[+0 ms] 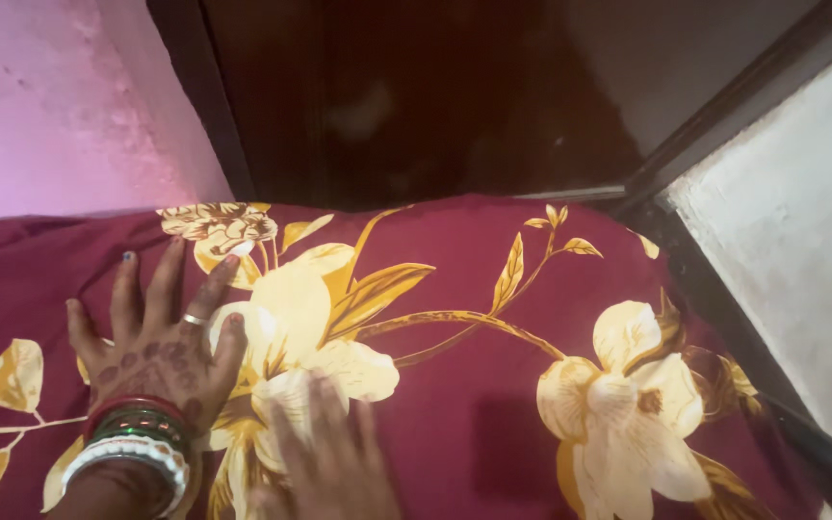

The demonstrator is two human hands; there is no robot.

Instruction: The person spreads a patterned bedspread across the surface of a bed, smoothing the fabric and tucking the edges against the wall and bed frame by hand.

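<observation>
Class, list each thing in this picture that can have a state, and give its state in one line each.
Left hand: flat, fingers spread, pressing on the bedsheet.
Right hand: flat on the bedsheet, blurred.
Bedsheet: maroon with cream flowers, spread out, slightly wrinkled at the left edge.
Bangles: stacked on the left wrist.
Ring: worn on a left finger.
</observation>
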